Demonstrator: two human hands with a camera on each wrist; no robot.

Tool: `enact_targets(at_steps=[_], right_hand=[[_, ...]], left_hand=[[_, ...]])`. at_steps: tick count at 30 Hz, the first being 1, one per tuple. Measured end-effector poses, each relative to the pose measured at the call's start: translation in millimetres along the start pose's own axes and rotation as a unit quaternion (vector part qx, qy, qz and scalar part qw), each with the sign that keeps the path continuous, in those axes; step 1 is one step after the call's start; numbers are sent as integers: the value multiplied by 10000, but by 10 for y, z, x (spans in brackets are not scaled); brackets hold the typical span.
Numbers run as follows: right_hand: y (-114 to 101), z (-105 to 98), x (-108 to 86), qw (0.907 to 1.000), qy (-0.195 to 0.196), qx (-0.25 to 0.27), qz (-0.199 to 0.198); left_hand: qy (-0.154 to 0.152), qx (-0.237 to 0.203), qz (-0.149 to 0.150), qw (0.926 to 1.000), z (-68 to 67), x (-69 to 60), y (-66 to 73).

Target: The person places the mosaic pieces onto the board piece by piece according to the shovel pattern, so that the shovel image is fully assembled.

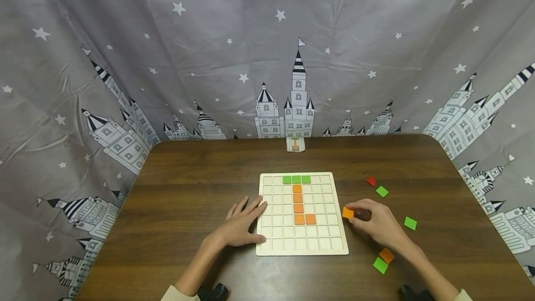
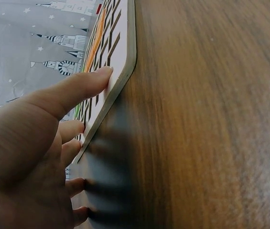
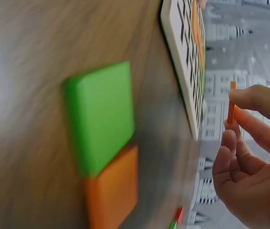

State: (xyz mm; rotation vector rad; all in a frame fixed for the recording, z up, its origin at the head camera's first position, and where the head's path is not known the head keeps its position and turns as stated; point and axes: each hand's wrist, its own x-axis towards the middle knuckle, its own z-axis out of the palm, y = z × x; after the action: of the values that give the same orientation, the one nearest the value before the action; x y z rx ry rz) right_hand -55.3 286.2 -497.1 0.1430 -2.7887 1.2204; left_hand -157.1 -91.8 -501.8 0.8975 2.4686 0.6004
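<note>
Your right hand (image 1: 378,223) pinches an orange tile (image 1: 347,212) between thumb and fingers, at the board's 3 o'clock, just beside its rim; it looks raised off the table (image 1: 188,175), though whether it touches the rim you cannot tell. Your left hand (image 1: 239,229) grasps nothing: its fingers are spread at 9 o'clock, with the thumb and some fingertips resting on the edge of the board (image 1: 343,247).

On the board, three green squares (image 1: 296,179) sit in the 12 o'clock row. A column of orange squares (image 1: 298,198) runs from the middle one towards 6 o'clock, with one more orange square (image 1: 310,219) at 3 o'clock of its foot.

Expect the tile to be light, stiff and hard to break; its flat faces look smooth enough to slip or twist in a loose pinch. Take it by two opposite edges, using only light pressure, and leave the underside free. The board seems thin and rigid, so fingertips on its rim should steady it.

Off the board, a red piece (image 1: 371,181) lies towards 2 o'clock, near a green tile (image 1: 381,191); another orange tile (image 1: 386,255) lies towards 4 o'clock.
</note>
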Motion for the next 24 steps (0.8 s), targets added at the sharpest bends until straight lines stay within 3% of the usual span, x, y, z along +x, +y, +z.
enact_targets(at_steps=[14,24], right_hand=[[-296,421,348,9982,-285,73,-514],[-461,722,458,9950,-621,144,-764]], left_hand=[[1,-59,18,10000,-6,-15,8],[23,-23,16,10000,2,-8,1]])
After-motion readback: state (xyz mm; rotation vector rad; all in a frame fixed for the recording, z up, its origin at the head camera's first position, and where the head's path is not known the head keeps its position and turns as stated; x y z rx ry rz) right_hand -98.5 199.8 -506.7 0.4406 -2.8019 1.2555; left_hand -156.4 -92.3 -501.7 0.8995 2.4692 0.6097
